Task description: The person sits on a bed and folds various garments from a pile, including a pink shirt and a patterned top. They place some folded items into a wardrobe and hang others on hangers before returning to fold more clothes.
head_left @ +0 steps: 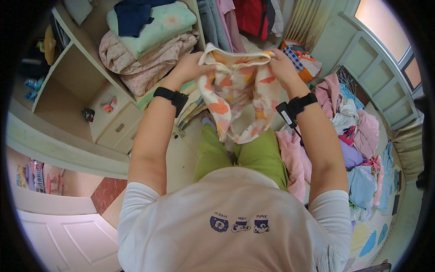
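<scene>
A small pair of white pants (219,109) with orange, pink and yellow patches hangs in front of me, its waistband on top and both legs dangling. My left hand (194,69) is closed on the left end of the waistband. At the other end, my right hand (282,69) grips the waistband too, keeping it stretched wide. Some fingers of both hands are hidden behind the cloth. Each wrist carries a black strap. Below the pants are my legs in green trousers (258,156).
Left stands a wardrobe with folded quilts (149,54) and drawers (120,129). Hanging clothes (249,18) are at the back, beside an orange and blue bag (302,61). On the right, a bed holds a heap of clothes (355,149). Pink cloth (292,167) lies by my right leg.
</scene>
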Demonstrator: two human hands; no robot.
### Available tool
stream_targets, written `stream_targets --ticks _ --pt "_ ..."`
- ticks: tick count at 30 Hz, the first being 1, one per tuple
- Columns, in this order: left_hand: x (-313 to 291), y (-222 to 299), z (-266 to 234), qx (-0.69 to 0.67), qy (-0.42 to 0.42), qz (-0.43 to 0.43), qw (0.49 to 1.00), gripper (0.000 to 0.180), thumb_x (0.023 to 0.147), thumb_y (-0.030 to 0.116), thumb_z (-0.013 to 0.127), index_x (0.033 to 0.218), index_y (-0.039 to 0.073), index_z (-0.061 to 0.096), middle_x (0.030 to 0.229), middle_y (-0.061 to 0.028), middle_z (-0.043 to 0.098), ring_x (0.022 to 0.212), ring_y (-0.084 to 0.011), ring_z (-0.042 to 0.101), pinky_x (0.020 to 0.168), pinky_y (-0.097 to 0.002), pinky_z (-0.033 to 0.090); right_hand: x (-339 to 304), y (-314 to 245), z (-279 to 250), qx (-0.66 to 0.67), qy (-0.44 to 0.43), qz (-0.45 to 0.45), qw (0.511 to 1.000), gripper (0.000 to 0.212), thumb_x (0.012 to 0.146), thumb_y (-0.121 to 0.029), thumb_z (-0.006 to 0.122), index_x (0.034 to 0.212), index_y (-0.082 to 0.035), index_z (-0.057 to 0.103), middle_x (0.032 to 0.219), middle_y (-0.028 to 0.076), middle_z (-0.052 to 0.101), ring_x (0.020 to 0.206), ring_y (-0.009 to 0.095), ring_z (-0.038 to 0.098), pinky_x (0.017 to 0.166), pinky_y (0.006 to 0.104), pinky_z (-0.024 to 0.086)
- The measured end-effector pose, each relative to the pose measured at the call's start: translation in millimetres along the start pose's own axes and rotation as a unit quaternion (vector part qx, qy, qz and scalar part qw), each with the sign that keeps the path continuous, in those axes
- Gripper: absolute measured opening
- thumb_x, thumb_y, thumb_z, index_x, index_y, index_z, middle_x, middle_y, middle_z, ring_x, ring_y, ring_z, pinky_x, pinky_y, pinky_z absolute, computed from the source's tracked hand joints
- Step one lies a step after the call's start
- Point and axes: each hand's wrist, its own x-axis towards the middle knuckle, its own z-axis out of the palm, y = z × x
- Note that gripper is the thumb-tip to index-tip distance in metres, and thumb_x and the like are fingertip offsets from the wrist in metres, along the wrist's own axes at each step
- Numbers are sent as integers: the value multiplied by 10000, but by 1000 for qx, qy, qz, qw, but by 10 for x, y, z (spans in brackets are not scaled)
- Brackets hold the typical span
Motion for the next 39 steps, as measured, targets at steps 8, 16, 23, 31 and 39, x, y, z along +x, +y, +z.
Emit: stream_targets --ticks 8,16,23,31,39 --pt "11 -213 -205 -69 14 -82 994 289 905 304 655 1017 38 680 835 23 635 703 -76 558 637 -232 453 137 186 -332 -93 66 -77 991 209 933 -115 475 1067 -59 625 896 46 638 817 129 574 748 260 452" --pt "-23 48 -232 -221 67 -148 962 471 936 270 608 1331 35 504 960 -10 619 819 -79 569 725 -236 467 110 -158 -515 -15 -102 -102 989 274 911 -242 607 1087 -34 640 928 40 675 850 125 627 755 289 488" --pt "-87 -177 -85 -119 118 -96 981 390 937 337 606 1155 13 600 893 -49 667 743 -125 618 630 -238 491 12 -80 -367 -27 -79 -82 993 284 884 -309 621 1041 -81 685 963 58 699 834 199 665 712 336 520" --pt "-148 -192 73 93 297 72 948 379 960 324 578 1111 -21 620 920 -110 619 808 -158 572 735 -281 474 209 -119 -295 -429 80 -141 889 236 814 -205 542 930 -136 735 935 149 696 909 311 675 747 417 549" --pt "-300 -151 92 -71 283 26 956 316 976 311 564 1019 3 624 830 -20 597 667 -80 534 627 -227 462 245 41 -11 -53 275 -440 853 219 839 -120 507 963 -50 673 892 198 669 865 375 638 795 448 512"
